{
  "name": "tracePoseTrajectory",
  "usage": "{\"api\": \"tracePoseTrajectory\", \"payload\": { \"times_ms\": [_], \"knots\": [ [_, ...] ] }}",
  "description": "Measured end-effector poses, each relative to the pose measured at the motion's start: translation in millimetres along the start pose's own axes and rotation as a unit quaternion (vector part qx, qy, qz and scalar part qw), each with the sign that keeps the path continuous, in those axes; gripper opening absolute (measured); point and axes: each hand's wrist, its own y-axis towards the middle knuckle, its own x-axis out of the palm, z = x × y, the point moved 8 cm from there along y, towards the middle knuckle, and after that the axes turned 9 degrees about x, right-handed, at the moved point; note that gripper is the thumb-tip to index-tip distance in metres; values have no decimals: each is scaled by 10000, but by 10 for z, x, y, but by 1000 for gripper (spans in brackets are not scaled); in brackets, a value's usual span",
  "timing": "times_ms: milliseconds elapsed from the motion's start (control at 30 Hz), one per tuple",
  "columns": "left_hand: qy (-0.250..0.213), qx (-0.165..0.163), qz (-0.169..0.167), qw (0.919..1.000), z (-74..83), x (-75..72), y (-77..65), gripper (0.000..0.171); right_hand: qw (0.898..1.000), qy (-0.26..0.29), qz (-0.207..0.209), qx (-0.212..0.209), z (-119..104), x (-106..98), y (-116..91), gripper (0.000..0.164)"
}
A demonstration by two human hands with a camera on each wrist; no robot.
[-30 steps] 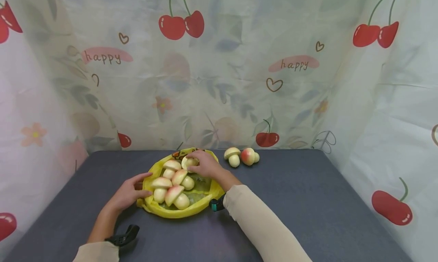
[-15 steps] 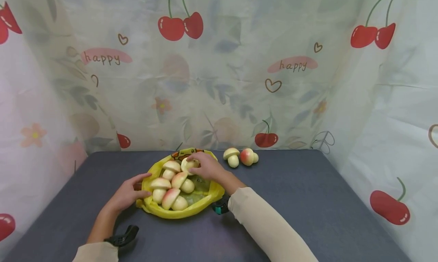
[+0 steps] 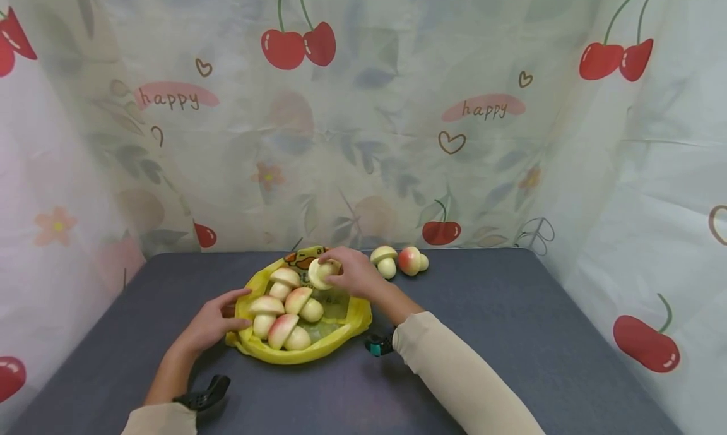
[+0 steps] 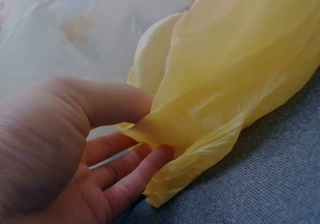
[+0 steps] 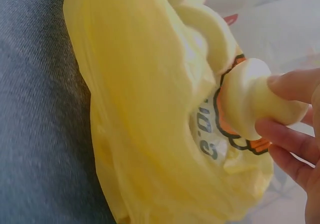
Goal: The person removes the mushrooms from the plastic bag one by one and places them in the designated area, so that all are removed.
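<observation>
A yellow plastic bag lies with its mouth spread, several toy mushrooms inside. My left hand holds the bag's left side; up close in the left wrist view, its fingers and thumb lie around a fold of the plastic. With thumb and fingers, my right hand pinches a toy mushroom by its pale stem. That mushroom is over the far part of the bag, its cap turned toward the bag's printed patch.
Two more toy mushrooms, one upright and one on its side with a reddish cap, are on the dark table near its back edge, right of the bag. A cherry-printed curtain hangs behind and at both sides.
My right hand has drawn slightly to the right with the pinched mushroom. The mushroom nearest me in the bag has shifted a little left. My left hand stays in place.
</observation>
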Motion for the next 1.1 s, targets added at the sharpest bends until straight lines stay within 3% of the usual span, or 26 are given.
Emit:
{"api": "tracePoseTrajectory", "payload": {
  "times_ms": [333,467,700,1100],
  "knots": [
    [78,111,-15,9999,39,-9,1,74,9983,13,353,-466,56,-163,-185,32],
    [35,63,10,10000,15,-1,3,74,9958,134,700,-566,125,-237,-285,33],
    [11,57,-24,10000,23,10,-7,74,9865,456,1435,-649,297,-363,-493,34],
    [77,70,4,9999,-41,6,12,76,9670,1245,2064,-829,559,-497,-749,40]
  ]
}}
